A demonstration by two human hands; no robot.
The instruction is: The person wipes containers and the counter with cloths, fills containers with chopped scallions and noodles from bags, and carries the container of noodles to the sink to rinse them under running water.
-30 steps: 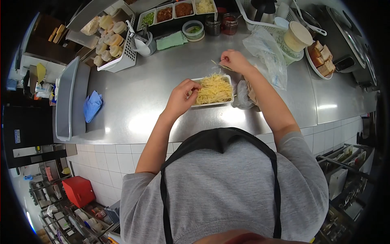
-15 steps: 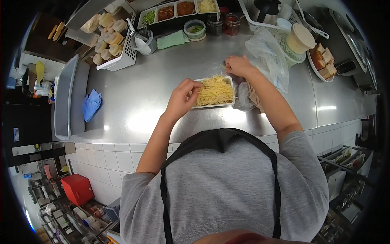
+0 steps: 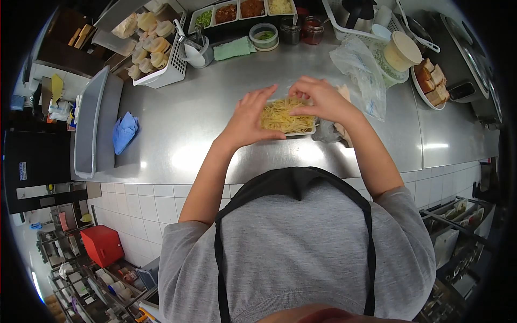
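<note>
A white rectangular tray point(image 3: 301, 133) heaped with thin pale yellow shreds point(image 3: 285, 117) lies on the steel counter in front of me. My left hand point(image 3: 249, 119) is spread around the tray's left end, its thumb along the near edge and its fingers reaching past the far side. Over the right part of the heap is my right hand point(image 3: 320, 100), with bent fingers and the thumb apart from them, touching the shreds. No clump shows lifted in either hand. Beside the tray's right end is a crumpled clear plastic bag point(image 3: 325, 132), partly under my right forearm.
A large clear plastic bag point(image 3: 360, 75) lies farther right. At the back are a green cloth point(image 3: 234, 49), a lidded tub point(image 3: 264, 36) and jars point(image 3: 313, 30). A basket of squeeze bottles point(image 3: 161, 79), a blue cloth point(image 3: 125, 132) and a grey bin point(image 3: 96, 129) are left.
My right hand has come from the counter beyond the tray onto the shreds. My left hand has opened wide around the tray's left end. The heap looks flatter.
</note>
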